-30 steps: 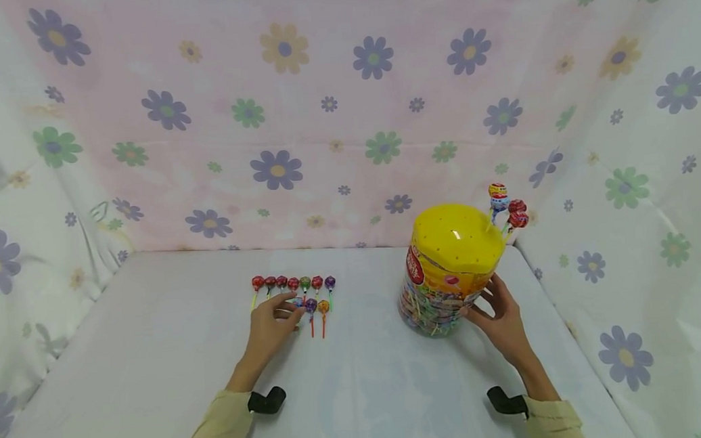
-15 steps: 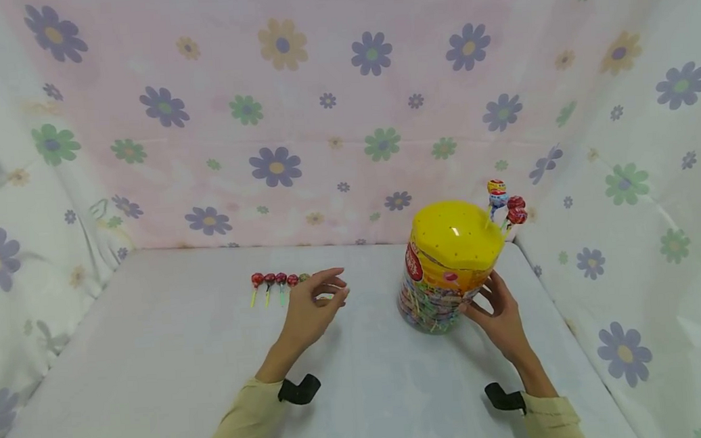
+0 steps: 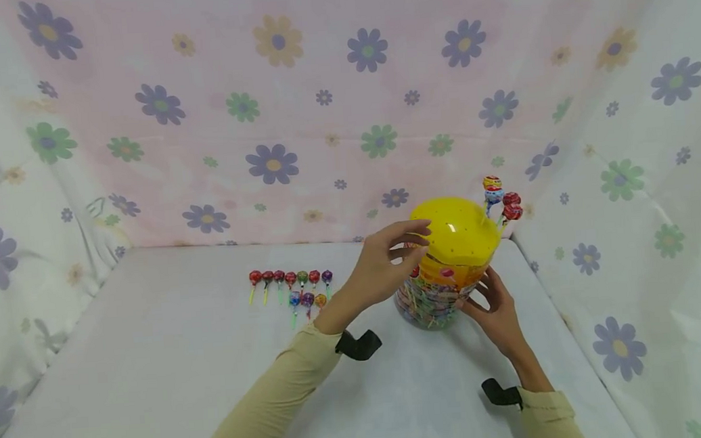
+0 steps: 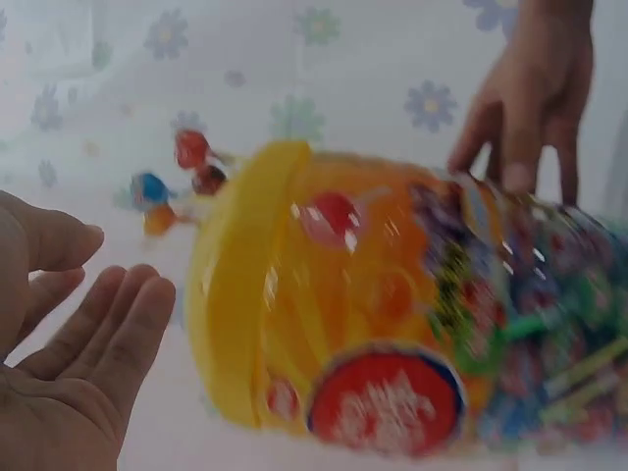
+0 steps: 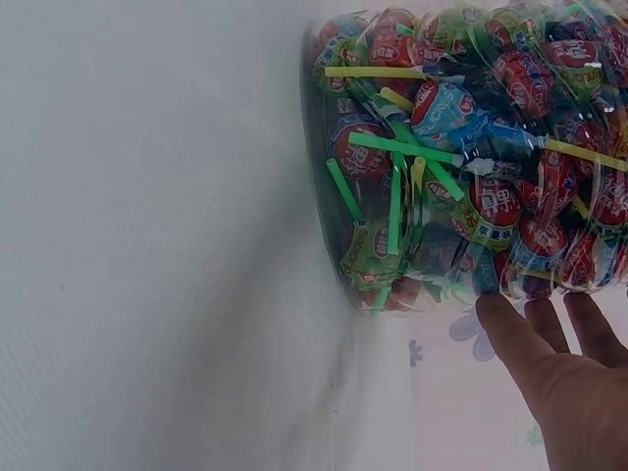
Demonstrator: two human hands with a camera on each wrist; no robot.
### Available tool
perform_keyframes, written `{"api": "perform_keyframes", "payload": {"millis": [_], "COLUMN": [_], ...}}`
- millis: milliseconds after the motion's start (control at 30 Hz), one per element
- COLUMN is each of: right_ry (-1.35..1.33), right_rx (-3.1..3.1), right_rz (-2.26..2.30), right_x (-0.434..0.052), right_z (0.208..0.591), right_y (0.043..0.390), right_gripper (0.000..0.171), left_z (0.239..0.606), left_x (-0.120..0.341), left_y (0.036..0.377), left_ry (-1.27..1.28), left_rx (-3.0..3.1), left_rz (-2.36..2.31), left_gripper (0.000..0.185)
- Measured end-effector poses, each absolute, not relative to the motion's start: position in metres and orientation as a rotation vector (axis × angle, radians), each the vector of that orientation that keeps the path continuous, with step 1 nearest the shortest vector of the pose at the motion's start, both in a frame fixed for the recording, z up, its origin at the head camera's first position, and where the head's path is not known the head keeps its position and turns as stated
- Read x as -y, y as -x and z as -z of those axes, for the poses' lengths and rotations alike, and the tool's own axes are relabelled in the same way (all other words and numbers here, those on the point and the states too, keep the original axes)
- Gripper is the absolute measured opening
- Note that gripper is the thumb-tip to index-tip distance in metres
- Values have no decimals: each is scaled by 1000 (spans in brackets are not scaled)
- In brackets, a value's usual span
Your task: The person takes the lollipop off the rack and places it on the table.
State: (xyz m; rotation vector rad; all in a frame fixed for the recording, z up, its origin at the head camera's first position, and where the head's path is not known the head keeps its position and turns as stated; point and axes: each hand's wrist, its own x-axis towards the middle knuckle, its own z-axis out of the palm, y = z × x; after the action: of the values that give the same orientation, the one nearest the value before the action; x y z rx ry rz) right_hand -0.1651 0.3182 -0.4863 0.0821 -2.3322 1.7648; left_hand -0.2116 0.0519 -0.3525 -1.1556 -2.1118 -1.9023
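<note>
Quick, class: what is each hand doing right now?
Left hand: open, empty, beside the yellow-lidded clear plastic lollipop tub.
Right hand: open, straight fingers resting against the tub's side.

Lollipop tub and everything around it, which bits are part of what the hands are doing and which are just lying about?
In hand:
lollipop tub, steadied by the right hand
yellow lid, with the left hand open beside it
lollipops stuck in the lid
loose lollipops in rows on the table

Lying about:
floral backdrop cloth
white table cover

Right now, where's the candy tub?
In the head view the candy tub stands right of centre on the table, between both hands, right of the lollipop rows.
</note>
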Motion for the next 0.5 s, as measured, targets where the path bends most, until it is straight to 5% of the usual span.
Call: {"api": "perform_keyframes", "payload": {"millis": [500], "right_ry": [-73], "right_rx": [2324], "right_rz": [-1783], "right_x": [-318], "right_z": [485], "right_y": [165], "right_gripper": [87], "left_z": [312], "left_x": [-136], "left_y": [219], "left_ry": [992], "left_rx": [2135], "left_rz": [2075], "left_gripper": [46]}}
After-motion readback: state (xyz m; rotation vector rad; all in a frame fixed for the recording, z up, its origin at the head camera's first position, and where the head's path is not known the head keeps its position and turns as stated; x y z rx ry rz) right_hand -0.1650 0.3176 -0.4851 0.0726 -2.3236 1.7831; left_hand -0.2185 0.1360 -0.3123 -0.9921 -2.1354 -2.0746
